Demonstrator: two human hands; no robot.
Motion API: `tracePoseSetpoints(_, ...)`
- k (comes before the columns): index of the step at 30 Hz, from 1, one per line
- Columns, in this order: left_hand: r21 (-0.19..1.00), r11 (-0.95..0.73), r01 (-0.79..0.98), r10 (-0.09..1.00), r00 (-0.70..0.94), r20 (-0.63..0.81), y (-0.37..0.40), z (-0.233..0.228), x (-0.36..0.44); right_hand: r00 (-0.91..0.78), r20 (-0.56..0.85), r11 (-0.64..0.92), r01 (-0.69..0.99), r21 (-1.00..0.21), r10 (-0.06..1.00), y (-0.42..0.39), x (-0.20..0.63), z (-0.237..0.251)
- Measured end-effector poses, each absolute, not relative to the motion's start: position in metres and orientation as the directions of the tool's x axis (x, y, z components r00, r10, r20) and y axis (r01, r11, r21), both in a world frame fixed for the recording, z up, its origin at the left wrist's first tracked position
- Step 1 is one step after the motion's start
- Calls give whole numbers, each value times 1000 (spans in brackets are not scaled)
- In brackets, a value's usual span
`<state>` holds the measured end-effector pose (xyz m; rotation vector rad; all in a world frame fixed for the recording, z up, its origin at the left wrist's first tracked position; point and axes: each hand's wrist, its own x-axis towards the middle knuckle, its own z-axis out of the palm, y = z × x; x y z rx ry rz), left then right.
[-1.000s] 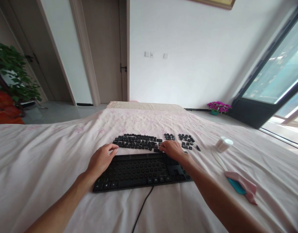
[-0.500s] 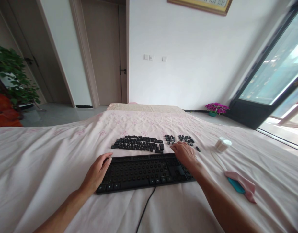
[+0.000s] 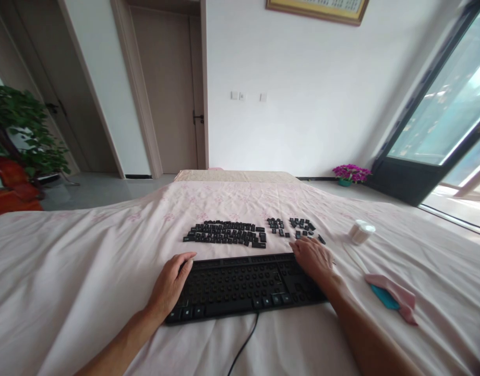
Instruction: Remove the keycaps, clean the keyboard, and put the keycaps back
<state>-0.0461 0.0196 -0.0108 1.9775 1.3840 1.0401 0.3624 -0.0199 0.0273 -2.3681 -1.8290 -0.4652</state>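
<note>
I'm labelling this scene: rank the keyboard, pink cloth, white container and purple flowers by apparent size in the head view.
1. Keyboard
2. Pink cloth
3. White container and purple flowers: too alike to rank; the flowers are farther away.

left hand at the left end of the keyboard, right hand over its far right corner, keycaps beyond.
</note>
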Motion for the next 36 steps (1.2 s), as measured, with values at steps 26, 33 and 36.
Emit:
tracePoseSetpoints(26, 848, -228, 479, 973, 138, 184, 27, -8, -49, 258, 286, -285, 957, 54, 923, -20, 367, 15)
tracePoseSetpoints(33, 855, -209, 474, 977, 135, 164, 27, -7, -51, 240, 296, -268, 962, 58, 925, -19, 368, 14)
tracePoseSetpoints(36, 838, -212, 503, 977, 137, 165, 25, -5, -50, 240, 278, -263, 963, 51, 930, -18, 369, 14)
